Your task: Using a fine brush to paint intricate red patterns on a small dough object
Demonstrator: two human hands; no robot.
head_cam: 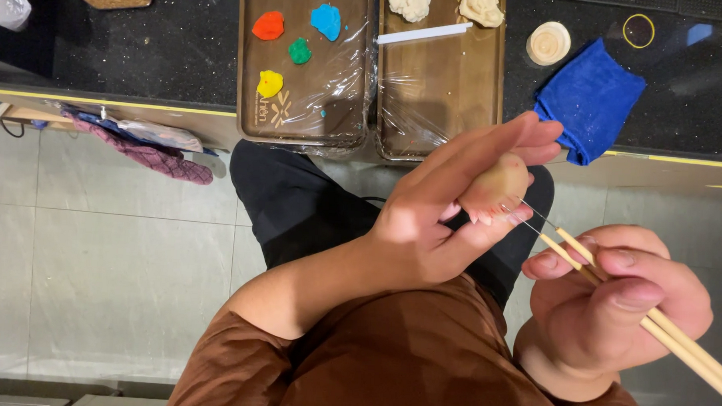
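Note:
My left hand [449, 206] cups a tan lump of dough [497, 186] between fingers and palm, held above my lap. My right hand [613, 304] grips a pair of thin wooden sticks with wire tips [571, 254]; the wire tips touch the lower edge of the dough, where small pinkish points show. On the counter ahead, a wrapped brown tray [299, 129] carries small red [269, 25], blue [326, 21], green [300, 51] and yellow [270, 84] dough pieces.
A second wrapped tray [436, 125] holds two pale dough lumps [409, 2] and a white stick [423, 34]. A blue cloth [590, 99] and a round wooden piece [548, 43] lie on the dark counter. A pink cloth [151, 156] hangs off the ledge at left.

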